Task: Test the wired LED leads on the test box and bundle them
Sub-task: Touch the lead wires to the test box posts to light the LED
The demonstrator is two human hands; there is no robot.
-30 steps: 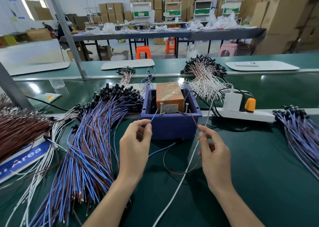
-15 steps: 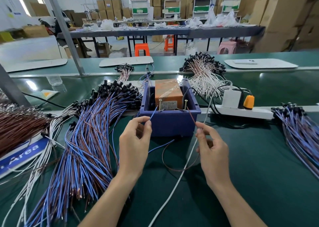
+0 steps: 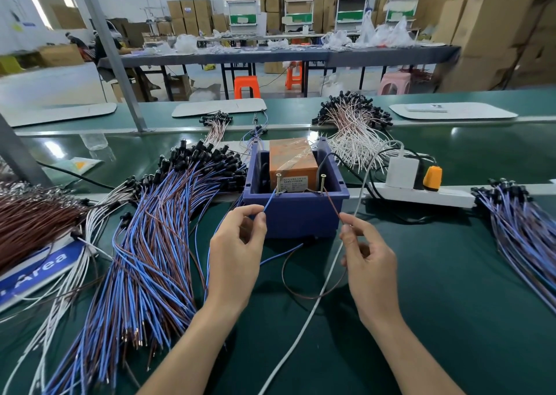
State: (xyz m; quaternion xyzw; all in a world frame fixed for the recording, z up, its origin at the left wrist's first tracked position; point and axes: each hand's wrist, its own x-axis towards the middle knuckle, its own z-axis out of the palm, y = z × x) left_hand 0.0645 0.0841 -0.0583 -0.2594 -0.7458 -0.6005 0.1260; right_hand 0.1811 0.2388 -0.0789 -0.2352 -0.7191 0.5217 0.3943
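While our left hand (image 3: pixel 237 244) pinches the blue wire (image 3: pixel 269 203) and our right hand (image 3: pixel 370 259) pinches the brown wire (image 3: pixel 332 203), their tips reach the screws (image 3: pixel 278 181) on the box (image 3: pixel 296 214) (the testing step, we think). Next, both tips need steady holding.

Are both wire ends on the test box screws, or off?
On: the left hand holds the blue wire at the left screw, the right hand the brown wire at the right screw.
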